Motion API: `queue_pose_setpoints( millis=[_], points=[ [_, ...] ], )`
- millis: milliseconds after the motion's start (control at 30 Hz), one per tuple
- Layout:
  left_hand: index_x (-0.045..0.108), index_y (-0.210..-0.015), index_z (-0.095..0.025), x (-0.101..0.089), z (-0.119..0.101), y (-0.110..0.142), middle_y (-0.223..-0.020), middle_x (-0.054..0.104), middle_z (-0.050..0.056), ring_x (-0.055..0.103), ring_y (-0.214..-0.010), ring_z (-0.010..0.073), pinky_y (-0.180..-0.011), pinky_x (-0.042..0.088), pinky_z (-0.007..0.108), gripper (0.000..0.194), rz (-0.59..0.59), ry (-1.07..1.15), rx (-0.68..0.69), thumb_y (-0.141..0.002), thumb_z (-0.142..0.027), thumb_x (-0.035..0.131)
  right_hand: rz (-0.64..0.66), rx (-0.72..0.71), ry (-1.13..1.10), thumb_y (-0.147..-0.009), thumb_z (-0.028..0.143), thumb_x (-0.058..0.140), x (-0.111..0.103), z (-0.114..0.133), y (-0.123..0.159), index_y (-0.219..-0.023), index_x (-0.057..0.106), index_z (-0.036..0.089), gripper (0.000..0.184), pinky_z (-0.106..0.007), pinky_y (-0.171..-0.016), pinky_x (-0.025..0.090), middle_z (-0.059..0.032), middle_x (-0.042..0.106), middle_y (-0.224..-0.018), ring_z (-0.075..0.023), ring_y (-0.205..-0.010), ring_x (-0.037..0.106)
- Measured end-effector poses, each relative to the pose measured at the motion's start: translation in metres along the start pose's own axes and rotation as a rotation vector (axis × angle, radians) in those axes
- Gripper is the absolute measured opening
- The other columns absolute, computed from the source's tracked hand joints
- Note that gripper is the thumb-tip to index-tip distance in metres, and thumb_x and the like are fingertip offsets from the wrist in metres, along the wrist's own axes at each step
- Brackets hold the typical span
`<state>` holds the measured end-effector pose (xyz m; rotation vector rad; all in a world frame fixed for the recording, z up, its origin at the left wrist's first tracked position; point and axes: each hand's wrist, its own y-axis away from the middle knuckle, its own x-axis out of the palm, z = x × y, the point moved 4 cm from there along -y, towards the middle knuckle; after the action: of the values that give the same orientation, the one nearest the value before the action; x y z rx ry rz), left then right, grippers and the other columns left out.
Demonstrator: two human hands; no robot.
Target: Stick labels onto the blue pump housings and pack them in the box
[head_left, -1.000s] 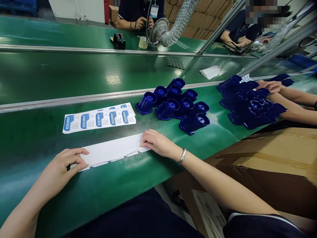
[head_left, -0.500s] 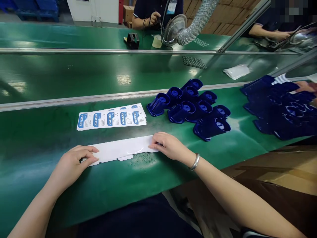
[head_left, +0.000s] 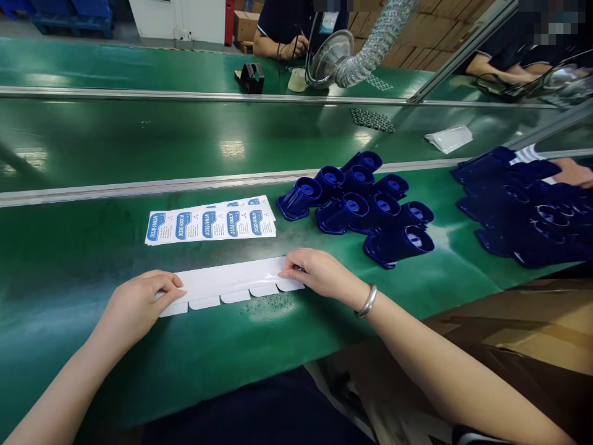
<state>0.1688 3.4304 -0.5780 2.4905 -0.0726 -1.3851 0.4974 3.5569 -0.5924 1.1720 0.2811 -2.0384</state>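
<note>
A long white strip of die-cut cards (head_left: 231,285) lies face down on the green work surface (head_left: 278,346); several rounded tabs show along its near edge. My left hand (head_left: 139,303) pinches the strip's left end with thumb and fingers. My right hand (head_left: 315,273), with a metal bangle on the wrist, presses and grips the strip's right end. Just beyond lies a stack of blue-and-white printed card strips (head_left: 210,221). To the right sits a cluster of dark blue plastic parts (head_left: 365,204).
A second heap of dark blue parts (head_left: 523,204) lies at far right, with another person's hand (head_left: 572,172) on it. Cardboard boxes (head_left: 519,327) stand at my right. Across the conveyor belt (head_left: 185,142) are a duct hose (head_left: 370,43), a fan, a tape dispenser (head_left: 251,77) and other seated workers.
The white strip has been turned or flattened so that its row of rounded tabs now shows along the near edge. Both hands stayed at its ends.
</note>
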Motion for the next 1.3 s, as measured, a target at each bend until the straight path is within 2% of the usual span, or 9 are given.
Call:
queue_pose_setpoints(
  millis=[367, 533, 633, 767, 833, 900, 1033, 1167, 1300],
  points=[
    [0.073, -0.079, -0.028, -0.012, -0.003, -0.011, -0.104, 0.077, 0.001, 0.070, -0.092, 0.0263, -0.071, 0.051, 0.031, 0.034, 0.010, -0.011, -0.077, -0.085, -0.057, 0.054, -0.008, 0.138, -0.081, -0.090, 0.027, 0.067, -0.006, -0.003, -0.013, -0.075, 0.062, 0.020, 0.017, -0.027, -0.060, 0.029, 0.0003, 0.063, -0.068, -0.0162, -0.063, 0.052],
    [0.074, -0.077, -0.025, -0.021, -0.007, -0.012, -0.091, 0.078, 0.004, 0.070, -0.079, 0.0253, -0.060, 0.049, 0.027, 0.038, 0.010, 0.021, -0.017, -0.084, -0.060, 0.058, 0.008, 0.135, -0.245, -0.086, 0.029, 0.068, -0.006, -0.009, -0.023, -0.071, 0.061, 0.018, 0.020, -0.025, -0.060, 0.032, -0.0001, 0.063, -0.070, -0.0148, -0.065, 0.053],
    [0.075, -0.080, -0.025, -0.027, -0.002, -0.010, -0.084, 0.076, 0.005, 0.071, -0.074, 0.0245, -0.059, 0.052, 0.025, 0.042, 0.073, 0.114, 0.062, -0.084, -0.063, 0.060, 0.061, 0.133, -0.405, -0.082, 0.042, 0.073, -0.006, -0.010, -0.026, -0.073, 0.062, 0.017, 0.029, -0.024, -0.057, 0.039, 0.0013, 0.060, -0.065, -0.0134, -0.061, 0.054],
    [0.076, -0.099, -0.032, -0.036, 0.021, -0.013, -0.107, 0.077, 0.006, 0.072, -0.101, 0.0323, -0.078, 0.060, 0.034, 0.041, 0.095, 0.277, 0.122, -0.083, -0.068, 0.061, 0.189, 0.118, -0.636, -0.067, 0.063, 0.080, -0.012, -0.010, -0.026, -0.071, 0.065, 0.015, 0.050, -0.024, -0.055, 0.048, 0.0005, 0.062, -0.064, -0.0131, -0.059, 0.056],
    [0.072, -0.113, -0.039, -0.041, 0.027, -0.017, -0.123, 0.073, 0.004, 0.066, -0.118, 0.0346, -0.094, 0.058, 0.040, 0.047, 0.066, 0.445, 0.161, -0.082, -0.072, 0.057, 0.207, 0.121, -0.731, -0.061, 0.066, 0.083, -0.019, -0.012, -0.025, -0.072, 0.065, 0.014, 0.056, -0.023, -0.052, 0.047, 0.0001, 0.061, -0.064, -0.0122, -0.057, 0.056],
    [0.064, -0.126, -0.044, -0.042, 0.022, -0.017, -0.136, 0.067, 0.003, 0.060, -0.128, 0.0367, -0.100, 0.057, 0.044, 0.054, 0.125, 0.631, 0.175, -0.079, -0.072, 0.062, 0.182, 0.142, -0.808, -0.057, 0.069, 0.084, -0.027, -0.017, -0.022, -0.072, 0.063, 0.014, 0.061, -0.022, -0.049, 0.044, 0.0011, 0.059, -0.063, -0.0104, -0.055, 0.053],
    [0.048, -0.140, -0.042, -0.028, -0.011, -0.012, -0.154, 0.050, 0.005, 0.056, -0.132, 0.0363, -0.101, 0.057, 0.045, 0.075, 0.248, 0.802, 0.143, -0.074, -0.044, 0.083, 0.127, 0.200, -0.894, -0.053, 0.074, 0.083, -0.034, -0.031, -0.014, -0.069, 0.057, 0.016, 0.066, -0.021, -0.047, 0.040, 0.0035, 0.052, -0.061, -0.0095, -0.053, 0.049],
    [0.046, -0.140, -0.032, -0.003, -0.031, -0.014, -0.149, 0.054, 0.008, 0.056, -0.132, 0.0280, -0.109, 0.051, 0.038, 0.079, 0.200, 1.005, 0.140, -0.072, -0.028, 0.087, 0.096, 0.257, -0.868, -0.061, 0.071, 0.081, -0.033, -0.050, -0.007, -0.068, 0.052, 0.018, 0.061, -0.023, -0.047, 0.042, 0.0033, 0.051, -0.060, -0.0100, -0.052, 0.049],
    [0.048, -0.137, -0.027, 0.018, -0.026, -0.017, -0.143, 0.054, 0.011, 0.063, -0.118, 0.0242, -0.093, 0.058, 0.033, 0.071, 0.106, 1.151, 0.135, -0.076, -0.024, 0.084, 0.023, 0.333, -0.706, -0.076, 0.067, 0.070, -0.039, -0.071, 0.000, -0.080, 0.063, 0.017, 0.050, -0.033, -0.055, 0.055, -0.0095, 0.066, -0.074, -0.0208, -0.064, 0.064]
  ],
)
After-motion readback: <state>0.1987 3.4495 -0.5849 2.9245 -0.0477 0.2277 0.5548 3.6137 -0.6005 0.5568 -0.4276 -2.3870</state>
